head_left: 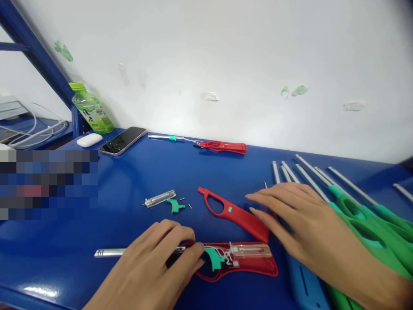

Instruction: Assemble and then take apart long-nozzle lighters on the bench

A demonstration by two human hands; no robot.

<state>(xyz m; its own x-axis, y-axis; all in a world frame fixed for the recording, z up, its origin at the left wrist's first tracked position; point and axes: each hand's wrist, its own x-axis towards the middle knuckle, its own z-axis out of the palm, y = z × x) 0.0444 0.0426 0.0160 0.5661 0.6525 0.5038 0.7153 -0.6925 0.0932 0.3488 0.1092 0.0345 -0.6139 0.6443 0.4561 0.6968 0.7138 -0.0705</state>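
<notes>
My left hand (158, 262) has its fingers closed on the front of an opened red lighter body (254, 266), whose metal tube (108, 252) sticks out to the left. Inside that half lie a clear fuel tank (251, 250), white wires and a green trigger (214, 258). My right hand (300, 219) is over the right end of a loose red shell half (238, 215), fingers stretched out and apart; whether it touches the shell is unclear. Left of the shell lie another clear tank (160, 198), a green trigger (174, 206) and small metal pins.
Green lighters (380, 228) with metal tubes and a blue one (306, 284) lie at the right. Near the wall are another opened red lighter (222, 147), a phone (123, 140), a white case (89, 140) and a green bottle (92, 110).
</notes>
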